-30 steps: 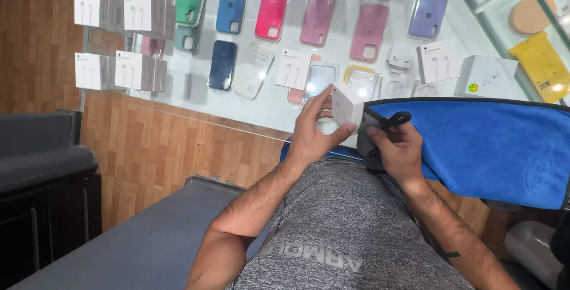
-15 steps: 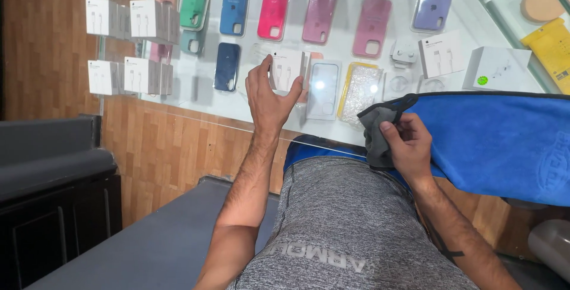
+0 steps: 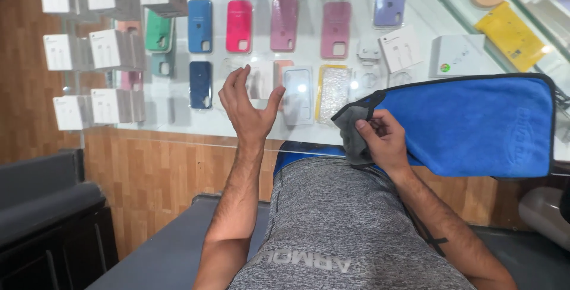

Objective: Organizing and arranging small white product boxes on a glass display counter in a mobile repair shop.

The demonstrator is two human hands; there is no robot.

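L hand (image 3: 248,109) grip now released, white box gone; R hand (image 3: 385,141) still clenching blue cloth (image 3: 475,126) corner

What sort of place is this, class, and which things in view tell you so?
Most likely a phone accessory shop: coloured phone cases lie in rows under a glass counter, with small white boxes stacked beside them.

glass counter (image 3: 178,126), blue cloth (image 3: 475,126), white box (image 3: 460,55)

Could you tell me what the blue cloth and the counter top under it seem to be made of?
Blue cloth: probably microfibre, its surface fuzzy and matte, with a dark stitched edge. Counter top: likely glass, since it is see-through and glossy with lamp glints.
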